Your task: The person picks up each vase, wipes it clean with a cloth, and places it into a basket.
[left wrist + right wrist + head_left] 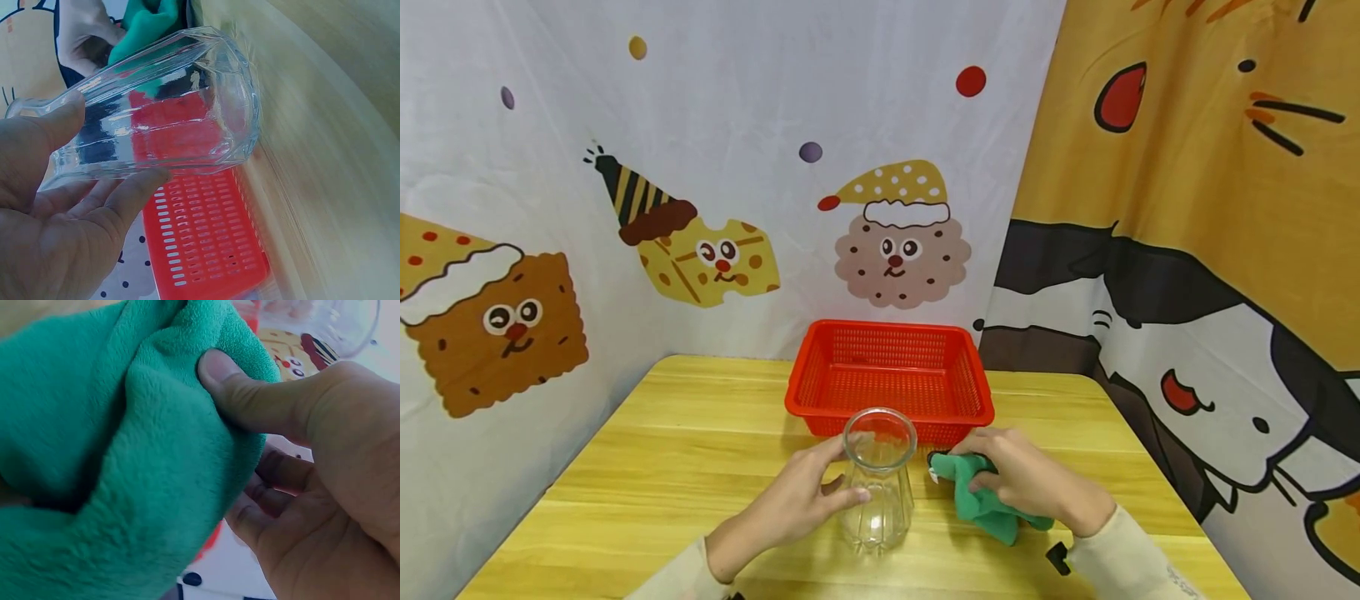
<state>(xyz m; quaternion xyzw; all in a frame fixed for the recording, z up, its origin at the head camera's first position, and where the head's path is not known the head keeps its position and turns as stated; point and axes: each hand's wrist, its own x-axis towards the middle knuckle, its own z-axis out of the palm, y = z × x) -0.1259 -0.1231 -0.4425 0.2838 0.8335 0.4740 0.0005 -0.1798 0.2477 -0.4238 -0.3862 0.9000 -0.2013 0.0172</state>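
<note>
A clear glass vase point(880, 508) with a flared rim and faceted sides stands upright in the head view, near the table's front middle. My left hand point(808, 492) grips it from the left, thumb on the near side and fingers behind. In the left wrist view the thumb and fingers curl round the glass point(169, 125). To the right, my right hand point(1022, 475) holds a bunched green cloth point(988, 504). The right wrist view shows its thumb pressed into the fluffy cloth point(169, 444), with the other fingers partly hidden behind it.
A red plastic basket point(887, 387) with perforated walls stands behind the vase, towards the back of the wooden table point(700, 450). Printed curtains point(737, 108) hang behind and to the right of the table. A small black piece point(1059, 558) shows by the right sleeve.
</note>
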